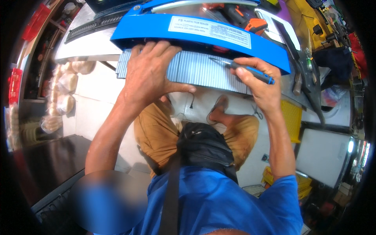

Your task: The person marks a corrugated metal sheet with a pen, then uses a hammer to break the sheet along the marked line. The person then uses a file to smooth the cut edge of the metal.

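This looks like a cramped repair workshop: a blue machine housing (152, 35) lies at twelve o'clock, an orange-and-black power tool (256, 26) at one, loose hand tools (309, 64) at two, crowded shelving (28, 66) at ten, and plastic-wrapped bundles (65, 103) toward nine.

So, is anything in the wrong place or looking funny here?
Maybe. What looks like scissors lies on the floor beside the person's right knee, an odd spot for something sharp. A black plug is also loose between the legs, plugged into nothing.
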Available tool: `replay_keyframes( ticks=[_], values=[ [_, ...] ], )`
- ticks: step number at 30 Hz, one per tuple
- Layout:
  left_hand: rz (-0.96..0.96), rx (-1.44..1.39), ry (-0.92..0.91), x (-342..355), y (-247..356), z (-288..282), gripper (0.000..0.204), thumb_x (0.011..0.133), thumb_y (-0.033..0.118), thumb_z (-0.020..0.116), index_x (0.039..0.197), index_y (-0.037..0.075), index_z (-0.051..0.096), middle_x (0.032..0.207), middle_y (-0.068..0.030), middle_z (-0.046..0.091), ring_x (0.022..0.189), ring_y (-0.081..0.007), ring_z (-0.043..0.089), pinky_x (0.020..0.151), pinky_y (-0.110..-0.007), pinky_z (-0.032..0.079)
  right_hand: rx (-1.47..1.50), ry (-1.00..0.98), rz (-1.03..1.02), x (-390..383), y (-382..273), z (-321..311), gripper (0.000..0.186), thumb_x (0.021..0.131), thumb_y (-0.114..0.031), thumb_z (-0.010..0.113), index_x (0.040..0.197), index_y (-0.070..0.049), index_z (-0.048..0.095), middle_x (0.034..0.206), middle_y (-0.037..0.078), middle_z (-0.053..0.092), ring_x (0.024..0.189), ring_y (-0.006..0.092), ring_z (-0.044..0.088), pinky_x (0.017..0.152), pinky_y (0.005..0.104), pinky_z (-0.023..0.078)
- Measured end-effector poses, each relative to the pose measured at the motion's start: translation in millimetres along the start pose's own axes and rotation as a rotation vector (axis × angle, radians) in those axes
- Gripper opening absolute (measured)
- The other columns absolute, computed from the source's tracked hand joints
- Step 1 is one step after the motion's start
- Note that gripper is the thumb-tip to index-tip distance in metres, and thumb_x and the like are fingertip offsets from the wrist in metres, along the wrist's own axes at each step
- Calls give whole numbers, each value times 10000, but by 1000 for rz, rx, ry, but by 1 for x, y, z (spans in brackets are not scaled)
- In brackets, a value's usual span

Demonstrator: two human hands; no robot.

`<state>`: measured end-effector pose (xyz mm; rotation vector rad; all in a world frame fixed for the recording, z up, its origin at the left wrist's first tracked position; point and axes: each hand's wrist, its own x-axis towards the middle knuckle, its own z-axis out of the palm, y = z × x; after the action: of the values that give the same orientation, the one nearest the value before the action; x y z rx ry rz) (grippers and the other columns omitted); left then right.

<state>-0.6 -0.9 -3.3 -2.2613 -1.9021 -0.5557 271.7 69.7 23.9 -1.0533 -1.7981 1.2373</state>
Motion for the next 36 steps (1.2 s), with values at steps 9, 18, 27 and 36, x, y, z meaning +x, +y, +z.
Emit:
replay_keyframes(
  ticks=[9,18,27,36],
  values=[
    [-18,-6,-12,-1,1,-2,1078,473,802,826,1248,67,685,1179,-111,654,1140,-289,593,1015,-481,445,25,-44,14,2,-1,-4,229,904,-136,741,1084,6,751,932,90,756,847,123,713,758,232,556],
    [-18,-5,-9,-1,0,-1,1085,471,807,822,1244,58,684,1170,-112,654,1132,-288,599,1014,-480,448,31,-70,11,1,-1,-6,222,892,-108,748,1079,13,745,946,119,756,879,159,733,787,264,578],
    [-22,-16,-17,-1,0,-2,1064,480,789,832,1238,57,685,1166,-108,655,1122,-289,599,1009,-474,443,57,-102,9,1,-1,-8,226,895,-109,748,1074,29,737,962,134,754,870,175,737,786,281,589],
    [-56,-31,-61,2,3,-5,1063,450,758,857,1245,73,685,1189,-102,653,1172,-299,578,1046,-496,411,110,48,-32,-11,4,-19,231,894,-99,756,1082,33,733,984,128,753,915,175,733,847,296,578]
  ],
)
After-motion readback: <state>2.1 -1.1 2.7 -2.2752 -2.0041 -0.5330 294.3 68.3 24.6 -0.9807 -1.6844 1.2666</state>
